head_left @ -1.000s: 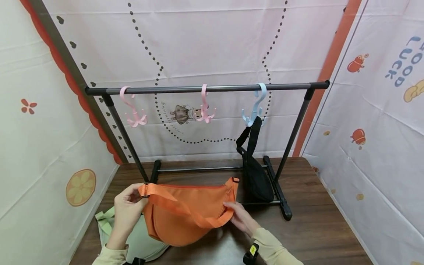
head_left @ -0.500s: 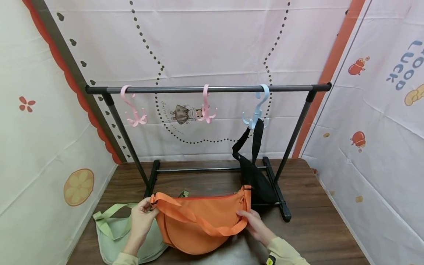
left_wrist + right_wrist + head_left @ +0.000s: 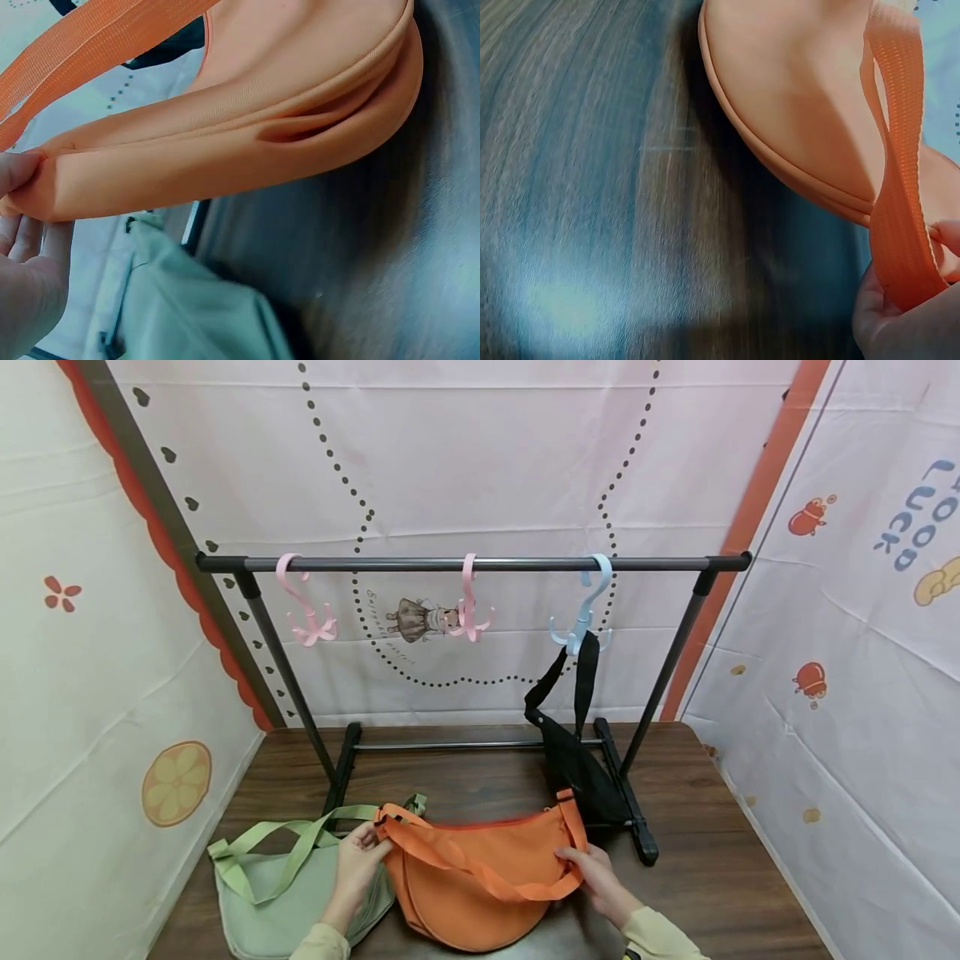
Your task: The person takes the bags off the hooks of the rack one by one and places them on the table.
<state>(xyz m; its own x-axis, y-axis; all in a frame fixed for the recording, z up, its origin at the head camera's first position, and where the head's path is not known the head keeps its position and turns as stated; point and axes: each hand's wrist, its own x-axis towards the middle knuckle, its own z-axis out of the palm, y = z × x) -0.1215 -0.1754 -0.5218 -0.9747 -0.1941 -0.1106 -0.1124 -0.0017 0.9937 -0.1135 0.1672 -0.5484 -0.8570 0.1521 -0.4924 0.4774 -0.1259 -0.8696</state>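
Both hands hold an orange shoulder bag [image 3: 472, 877] at the front of the table, its strap drooping across the front panel. The left hand [image 3: 356, 868] pinches the bag's upper left corner; in the left wrist view its thumb and fingers [image 3: 26, 240] grip that end. At the other end, the right hand [image 3: 596, 877] grips the bag's right side, thumb in front. The right wrist view has the strap [image 3: 900, 150] passing over that hand [image 3: 907, 322]. A pale green bag [image 3: 281, 885] lies on the table just left of the orange one, partly behind the left forearm.
A black rack [image 3: 390, 564] stands at the back of the wooden table [image 3: 720, 860]. Two pink hooks [image 3: 307, 610] and a blue hook [image 3: 585, 610] hang from its bar. From the blue hook a black bag [image 3: 577, 768] hangs by its strap. Printed cloth walls surround the table.
The orange bag has moved right and lower, toward the near edge, with both hands on it. More of the green bag and its strap now shows.
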